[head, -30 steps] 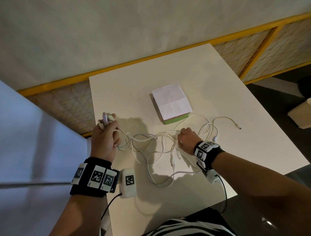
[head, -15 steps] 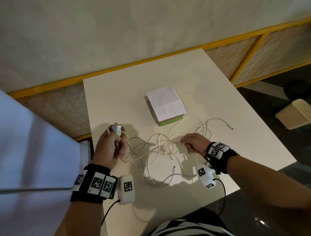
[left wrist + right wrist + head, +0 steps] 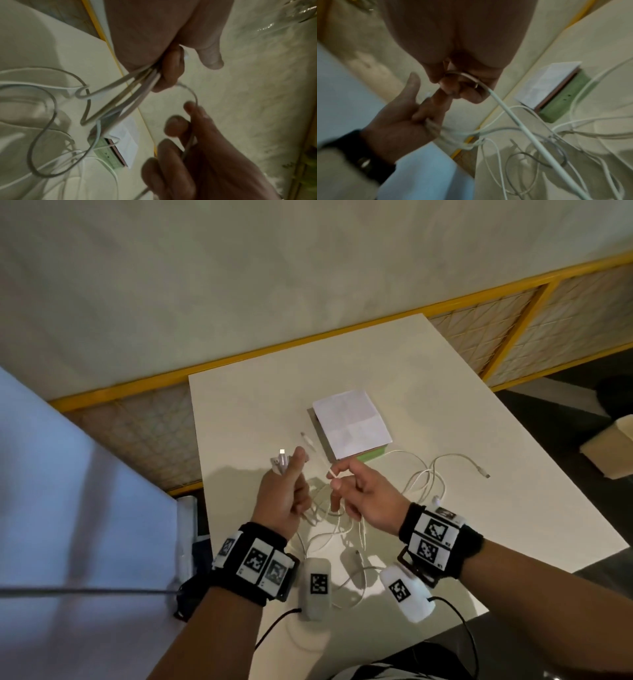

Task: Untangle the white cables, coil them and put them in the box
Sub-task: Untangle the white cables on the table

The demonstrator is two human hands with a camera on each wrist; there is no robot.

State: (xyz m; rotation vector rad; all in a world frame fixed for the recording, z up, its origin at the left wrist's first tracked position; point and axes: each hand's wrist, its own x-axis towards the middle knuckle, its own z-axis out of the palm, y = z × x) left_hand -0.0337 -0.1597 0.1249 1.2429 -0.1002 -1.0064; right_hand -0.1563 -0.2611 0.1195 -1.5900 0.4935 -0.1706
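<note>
Several white cables (image 3: 426, 474) lie tangled on the white table (image 3: 445, 392), in front of the box (image 3: 351, 429), which has a green side and white paper on top. My left hand (image 3: 291, 469) is raised above the table's left edge and grips a bundle of cable ends (image 3: 281, 461) in a fist; in the left wrist view its curled fingers (image 3: 171, 70) clamp several strands. My right hand (image 3: 337, 478) is close beside it, pinching a single strand (image 3: 488, 89) between thumb and fingertips. That strand's free end (image 3: 308, 441) sticks up between the hands.
One loose connector (image 3: 484, 474) lies at the right of the tangle. A yellow-framed mesh railing (image 3: 513, 344) runs behind the table. A pale blue panel (image 3: 85, 508) stands to the left, and a beige box (image 3: 613, 450) sits on the floor at the right.
Both hands have lifted off the table and come together. The right hand moved left and up from the tangle and now pinches one strand beside the left fist.
</note>
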